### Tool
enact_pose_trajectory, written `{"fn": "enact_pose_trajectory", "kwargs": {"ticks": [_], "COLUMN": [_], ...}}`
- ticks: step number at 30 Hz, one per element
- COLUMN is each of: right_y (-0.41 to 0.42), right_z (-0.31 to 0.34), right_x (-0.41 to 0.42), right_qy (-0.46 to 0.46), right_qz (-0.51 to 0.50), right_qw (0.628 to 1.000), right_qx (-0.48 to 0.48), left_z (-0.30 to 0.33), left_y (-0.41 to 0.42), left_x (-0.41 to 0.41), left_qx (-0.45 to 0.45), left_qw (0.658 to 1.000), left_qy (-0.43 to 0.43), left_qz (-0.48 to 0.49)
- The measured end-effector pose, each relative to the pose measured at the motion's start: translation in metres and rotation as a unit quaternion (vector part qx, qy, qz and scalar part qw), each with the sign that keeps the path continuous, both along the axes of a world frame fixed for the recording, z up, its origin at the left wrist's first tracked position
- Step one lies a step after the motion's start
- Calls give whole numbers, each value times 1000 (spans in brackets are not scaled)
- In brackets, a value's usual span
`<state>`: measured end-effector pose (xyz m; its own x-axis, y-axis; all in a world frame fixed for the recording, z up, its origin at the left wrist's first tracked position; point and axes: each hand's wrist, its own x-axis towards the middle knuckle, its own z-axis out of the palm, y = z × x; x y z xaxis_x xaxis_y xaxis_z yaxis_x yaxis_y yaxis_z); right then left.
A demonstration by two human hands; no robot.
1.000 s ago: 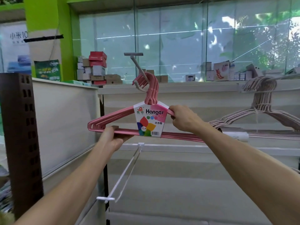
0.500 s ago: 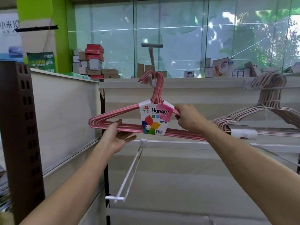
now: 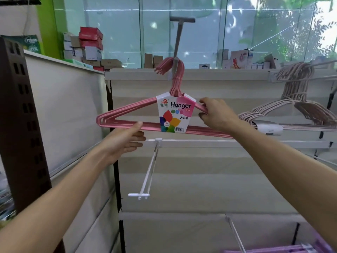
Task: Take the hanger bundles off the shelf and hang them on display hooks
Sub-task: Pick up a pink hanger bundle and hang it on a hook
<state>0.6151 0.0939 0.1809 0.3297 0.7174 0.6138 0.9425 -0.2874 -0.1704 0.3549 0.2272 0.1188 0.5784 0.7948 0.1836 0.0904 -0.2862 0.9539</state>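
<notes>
A pink hanger bundle (image 3: 172,114) with a "Hanger" card label hangs by its hooks on a grey display hook (image 3: 177,42) at the top of the back panel. My right hand (image 3: 217,114) holds the bundle's right shoulder between thumb and fingers. My left hand (image 3: 125,139) is flat and open just under the bottom bar, its thumb touching the bar. A second, beige hanger bundle (image 3: 295,99) hangs on another hook at the right.
An empty white double-prong hook (image 3: 148,172) sticks out toward me below the pink bundle. Another hook (image 3: 237,236) and purple hangers (image 3: 273,250) lie at the bottom right. A white side panel (image 3: 67,110) and a brown post (image 3: 21,115) close off the left.
The bundle's hooks slid onto the grey display hook and it now hangs level. My left hand let go of the bottom bar and opened; my right hand's grip loosened.
</notes>
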Motion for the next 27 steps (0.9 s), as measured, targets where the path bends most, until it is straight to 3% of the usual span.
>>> {"fn": "enact_pose_trajectory", "kwargs": {"ticks": [4, 10, 21, 27], "right_y": [-17, -64, -212, -313], "right_z": [0, -7, -34, -62], "right_x": [-9, -24, 3, 51], "right_qy": [-28, -124, -182, -149], "right_qz": [-5, -4, 10, -3], "right_qw": [1000, 992, 981, 985], "right_qx": [6, 29, 69, 93], "left_z": [6, 32, 25, 4], "left_y": [-14, -68, -211, -290], "left_x": [-6, 5, 59, 124], "left_qx": [100, 121, 206, 202], "left_qw": [994, 987, 942, 918], "left_qy": [38, -100, -241, -293], "left_qz": [24, 31, -111, -176]}}
